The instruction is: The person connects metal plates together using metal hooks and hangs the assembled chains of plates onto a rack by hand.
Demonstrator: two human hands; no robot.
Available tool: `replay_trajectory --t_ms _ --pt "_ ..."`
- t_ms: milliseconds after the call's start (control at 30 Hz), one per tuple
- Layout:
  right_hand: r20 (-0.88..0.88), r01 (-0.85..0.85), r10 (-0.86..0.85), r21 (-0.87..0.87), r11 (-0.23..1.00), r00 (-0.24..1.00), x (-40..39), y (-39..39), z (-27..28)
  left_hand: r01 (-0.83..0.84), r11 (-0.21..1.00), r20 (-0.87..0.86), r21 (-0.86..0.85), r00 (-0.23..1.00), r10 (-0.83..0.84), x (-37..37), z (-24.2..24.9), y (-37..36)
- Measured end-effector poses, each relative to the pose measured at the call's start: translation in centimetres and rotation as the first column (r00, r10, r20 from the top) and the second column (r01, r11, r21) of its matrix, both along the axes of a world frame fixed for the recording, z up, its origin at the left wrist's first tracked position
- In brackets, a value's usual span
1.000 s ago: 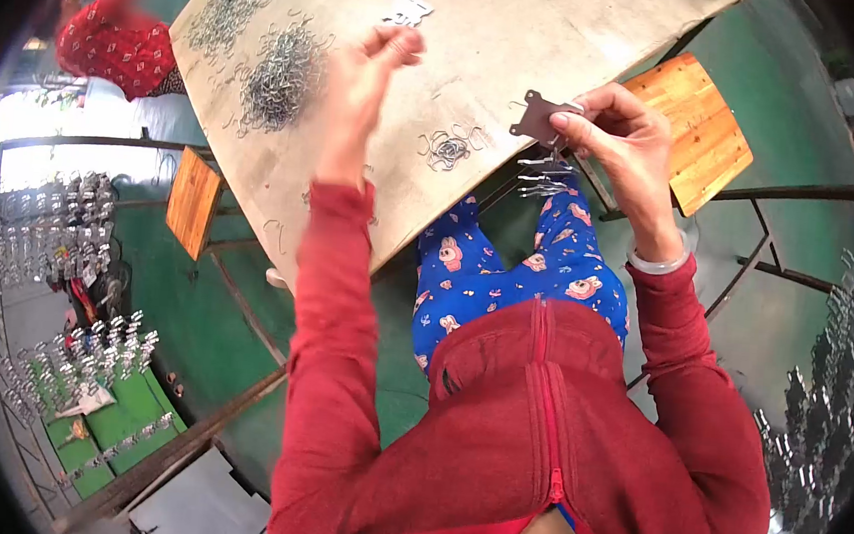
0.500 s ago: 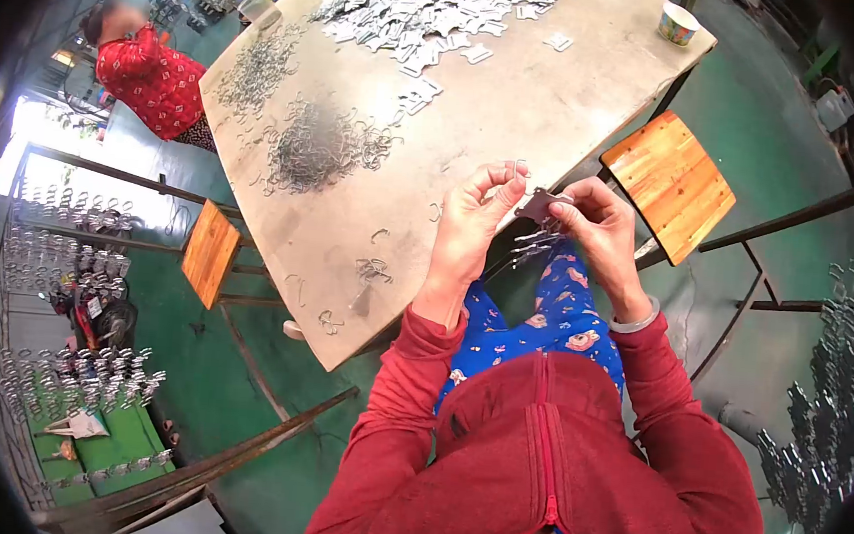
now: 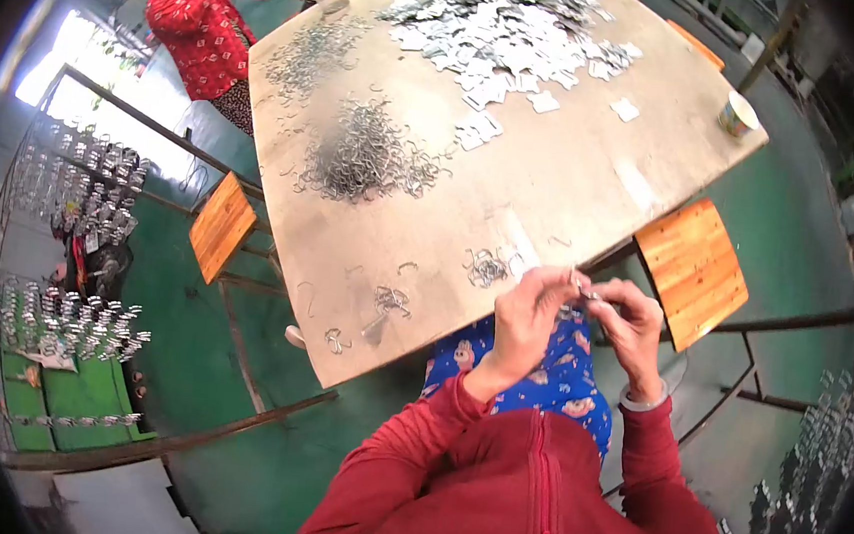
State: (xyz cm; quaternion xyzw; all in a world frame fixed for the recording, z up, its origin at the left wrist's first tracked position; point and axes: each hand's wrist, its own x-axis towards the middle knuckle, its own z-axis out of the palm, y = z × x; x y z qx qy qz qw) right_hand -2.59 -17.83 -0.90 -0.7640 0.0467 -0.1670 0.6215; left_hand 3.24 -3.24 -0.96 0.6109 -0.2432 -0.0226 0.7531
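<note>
My left hand (image 3: 523, 325) and my right hand (image 3: 635, 332) meet just off the table's near edge, above my lap. The right fingers pinch a small flat metal plate (image 3: 590, 294), seen nearly edge-on and mostly covered by the fingers. My left thumb and forefinger are closed on a thin wire hook at the plate's edge; little of it shows. On the table (image 3: 428, 257) beside my left hand lies a small heap of wire hooks (image 3: 488, 268). Another little cluster of hooks (image 3: 391, 301) sits further left, near the table corner.
A large pile of wire hooks (image 3: 360, 156) and a heap of flat metal plates (image 3: 505, 42) cover the far table. A paper cup (image 3: 738, 115) stands at the right corner. Wooden stools (image 3: 692, 273) flank the table. A co-worker in red (image 3: 200, 33) stands far left, near racks of hanging parts.
My hands have come closer together and the plate has turned edge-on. The view has shifted, uncovering the small heap beside my left hand. The co-worker's arm now reaches to a clear container.
</note>
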Motion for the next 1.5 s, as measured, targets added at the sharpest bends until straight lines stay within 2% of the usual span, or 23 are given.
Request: replay_trajectory --t_ms 67,100,167,233,300,333,400,500,533,633,733,767,800,833,867,933,967,1033,1133,1200,1500 --pt "-0.023 -0.161 0.168 0.167 0.973 0.986 1.1 -2.2 0.0 -0.036 0.997 0.246 0.064 0.969 0.019 0.5 -0.4 0.4" --pt "-0.013 -0.142 0.148 0.201 0.969 0.989 2.2 -3.3 -0.9 -0.017 0.999 0.228 0.051 0.974 0.005 0.4 0.0 0.5" --pt "-0.182 -0.069 0.068 0.002 0.998 0.981 6.3 -3.6 0.7 0.007 0.998 0.254 0.067 0.967 -0.024 0.4 0.3 0.8" --pt "-0.015 -0.180 0.185 -0.316 0.931 0.983 11.7 -3.4 -0.8 -0.005 1.000 0.378 0.029 0.926 -0.007 0.7 0.4 0.8" --pt "0.068 -0.174 0.302 -0.690 0.703 0.951 17.4 -3.0 -3.4 -0.020 1.000 0.441 0.018 0.897 0.010 0.6 0.2 0.9" --pt "0.091 -0.144 0.342 -0.786 0.601 0.935 20.3 -2.7 -4.7 -0.010 0.999 0.448 0.034 0.894 -0.006 0.6 0.3 1.1" --pt "0.128 -0.047 0.421 -0.923 0.381 0.898 25.9 -1.9 -7.0 -0.012 0.998 0.453 0.066 0.891 -0.019 0.3 0.2 1.4" --pt "-0.012 -0.150 0.405 -0.939 0.310 0.914 32.1 -1.0 -10.2 -0.041 0.991 0.452 0.123 0.892 -0.019 0.0 0.3 2.1" --pt "-0.054 -0.230 0.410 -0.890 0.393 0.911 33.9 -1.1 -12.3 -0.053 0.991 0.445 0.126 0.896 -0.009 0.1 0.4 2.4" --pt "-0.118 -0.286 0.397 -0.872 0.396 0.910 33.0 -1.0 -9.5 -0.067 0.991 0.408 0.119 0.913 0.013 -0.2 0.5 2.4" --pt "0.017 -0.164 0.311 -0.823 0.544 0.950 30.1 -2.0 -9.0 -0.070 0.992 0.391 0.107 0.920 0.022 0.1 -0.3 2.6" --pt "-0.012 -0.208 0.252 -0.602 0.771 0.968 28.6 -2.2 -8.7 -0.068 0.994 0.382 0.091 0.924 0.028 0.2 -0.4 2.5" --pt "-0.054 -0.206 0.199 -0.322 0.924 0.979 26.9 -2.2 -8.3 -0.072 0.993 0.347 0.095 0.937 0.035 0.0 -0.6 2.5" --pt "-0.104 -0.159 0.157 -0.012 0.987 0.982 25.1 -1.9 -7.7 -0.080 0.992 0.315 0.101 0.948 0.045 0.0 -0.8 2.4" --pt "-0.057 -0.133 0.148 0.208 0.969 0.987 22.9 -1.5 -6.6 -0.082 0.993 0.311 0.085 0.949 0.052 0.1 -1.1 2.5" --pt "-0.121 -0.141 0.180 0.280 0.950 0.976 18.4 -1.6 -4.7 -0.088 0.993 0.285 0.082 0.957 0.061 0.4 -1.9 2.5" --pt "-0.152 -0.138 0.194 0.317 0.938 0.969 16.2 -1.6 -3.7 -0.095 0.993 0.218 0.076 0.973 0.076 0.3 -2.3 2.4" --pt "-0.185 -0.121 0.197 0.356 0.927 0.963 12.4 -1.2 -1.5 -0.129 0.982 0.182 0.138 0.978 0.103 0.3 -2.7 2.3" --pt "-0.173 -0.099 0.169 0.353 0.930 0.970 8.4 -0.8 0.4 -0.140 0.981 0.112 0.131 0.986 0.126 0.2 -3.9 1.7" --pt "-0.180 -0.077 0.157 0.388 0.918 0.971 6.8 -0.5 1.5 -0.128 0.981 0.130 0.148 0.986 0.109 0.3 -4.2 1.4" --pt "-0.173 -0.037 0.129 0.454 0.890 0.976 6.0 -0.9 2.7 -0.141 0.969 0.162 0.202 0.981 0.109 0.3 -3.0 0.9"
